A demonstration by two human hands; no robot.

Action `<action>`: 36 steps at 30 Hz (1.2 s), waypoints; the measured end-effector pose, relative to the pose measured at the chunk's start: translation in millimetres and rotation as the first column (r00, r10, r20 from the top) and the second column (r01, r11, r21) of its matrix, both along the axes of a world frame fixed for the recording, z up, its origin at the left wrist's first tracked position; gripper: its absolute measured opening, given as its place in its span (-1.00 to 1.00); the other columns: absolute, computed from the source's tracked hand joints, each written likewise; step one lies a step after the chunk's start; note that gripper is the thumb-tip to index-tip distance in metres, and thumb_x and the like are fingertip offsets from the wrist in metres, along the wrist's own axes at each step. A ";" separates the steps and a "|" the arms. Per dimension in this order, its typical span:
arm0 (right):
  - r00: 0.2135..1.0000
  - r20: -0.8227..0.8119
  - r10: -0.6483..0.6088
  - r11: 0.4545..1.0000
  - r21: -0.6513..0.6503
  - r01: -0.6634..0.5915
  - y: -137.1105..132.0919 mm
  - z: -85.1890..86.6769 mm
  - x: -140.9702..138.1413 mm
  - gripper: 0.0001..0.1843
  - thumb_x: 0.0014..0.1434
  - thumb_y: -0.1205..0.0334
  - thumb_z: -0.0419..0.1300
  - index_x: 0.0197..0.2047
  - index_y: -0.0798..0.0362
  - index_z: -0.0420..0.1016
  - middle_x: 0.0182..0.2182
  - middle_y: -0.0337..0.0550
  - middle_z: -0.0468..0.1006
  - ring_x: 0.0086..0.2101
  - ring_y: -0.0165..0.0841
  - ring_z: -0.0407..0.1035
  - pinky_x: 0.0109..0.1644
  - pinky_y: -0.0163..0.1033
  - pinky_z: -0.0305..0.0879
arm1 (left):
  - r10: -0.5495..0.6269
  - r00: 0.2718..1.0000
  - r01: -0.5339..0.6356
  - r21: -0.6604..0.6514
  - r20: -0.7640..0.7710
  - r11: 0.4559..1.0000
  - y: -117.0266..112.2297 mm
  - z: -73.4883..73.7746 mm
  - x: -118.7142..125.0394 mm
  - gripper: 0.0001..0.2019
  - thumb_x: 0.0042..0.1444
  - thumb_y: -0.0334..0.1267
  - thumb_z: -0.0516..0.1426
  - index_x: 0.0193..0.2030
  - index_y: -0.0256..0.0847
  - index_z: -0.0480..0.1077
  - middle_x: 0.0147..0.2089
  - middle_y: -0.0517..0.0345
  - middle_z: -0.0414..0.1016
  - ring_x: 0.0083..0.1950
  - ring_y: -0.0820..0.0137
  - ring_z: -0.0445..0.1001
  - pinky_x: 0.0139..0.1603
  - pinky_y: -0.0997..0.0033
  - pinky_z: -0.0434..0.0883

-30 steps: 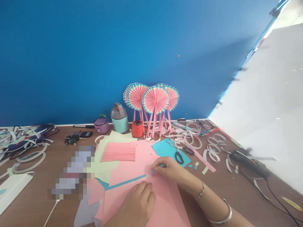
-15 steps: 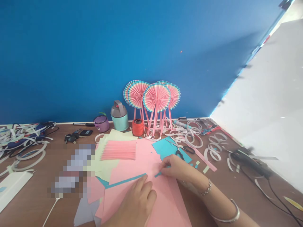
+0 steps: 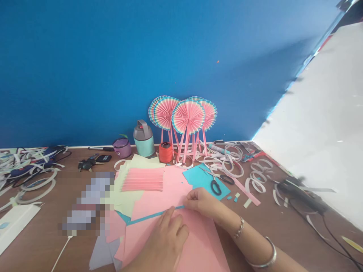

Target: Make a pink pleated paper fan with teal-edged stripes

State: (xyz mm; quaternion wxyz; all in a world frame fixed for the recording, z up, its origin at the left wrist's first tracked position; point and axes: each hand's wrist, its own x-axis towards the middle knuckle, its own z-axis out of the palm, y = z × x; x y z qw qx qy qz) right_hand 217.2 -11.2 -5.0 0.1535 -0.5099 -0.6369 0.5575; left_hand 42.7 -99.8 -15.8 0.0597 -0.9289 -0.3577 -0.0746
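On a pink paper sheet, my left hand lies with its index fingertip pressing at the end of a long narrow blue paper strip. Its other fingers are spread and slightly bent. My right hand pinches a short blue paper strip between thumb and fingers, in line with the long one. The two strips' ends meet near my left fingertip; whether they overlap is hidden. Behind my hands a pleated pink paper rests on pale green sheets.
Scissors lie on blue paper beyond my right hand. Pink round paper fans stand against the wall. Red string spool, turquoise flask and purple tape roll line the back. A glue gun is at right.
My right hand has moved left and slightly inward, bringing the short blue strip up to the end of the long one. My left hand has stayed nearly in place.
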 end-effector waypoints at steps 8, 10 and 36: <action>1.000 0.028 0.009 1.000 -0.018 -0.008 3.9 3.3 -2.0 -0.69 -0.10 0.23 0.14 -0.68 0.05 0.04 -0.71 -0.43 -0.10 -0.62 -0.55 -0.23 -0.58 -0.33 -0.30 | -0.005 0.999 0.003 0.057 0.035 0.998 1.2 1.9 1.2 -0.86 -0.05 -0.46 0.05 -0.31 -0.21 0.33 -0.37 0.16 0.34 -0.20 0.27 0.32 0.25 0.15 0.04; 1.000 0.019 0.019 0.999 -0.026 -0.018 4.5 4.0 -2.3 -0.68 -0.11 0.23 0.13 -0.69 0.04 0.02 -0.72 -0.44 -0.11 -0.62 -0.55 -0.23 -0.58 -0.33 -0.31 | -0.020 0.999 0.018 0.059 0.029 0.998 1.4 1.5 1.4 -0.86 -0.04 -0.46 0.05 -0.31 -0.22 0.33 -0.38 0.17 0.34 -0.21 0.28 0.31 0.26 0.14 0.02; 0.998 0.062 -0.029 0.999 -0.020 0.030 2.2 4.2 -7.9 -0.71 -0.14 0.24 0.12 -0.70 0.05 0.03 -0.71 -0.43 -0.12 -0.61 -0.55 -0.22 -0.58 -0.33 -0.31 | 0.000 0.999 -0.002 0.073 0.032 0.997 0.9 1.6 1.7 -0.87 0.00 -0.42 0.05 -0.29 -0.23 0.35 -0.33 0.13 0.37 -0.18 0.26 0.32 0.21 0.13 0.09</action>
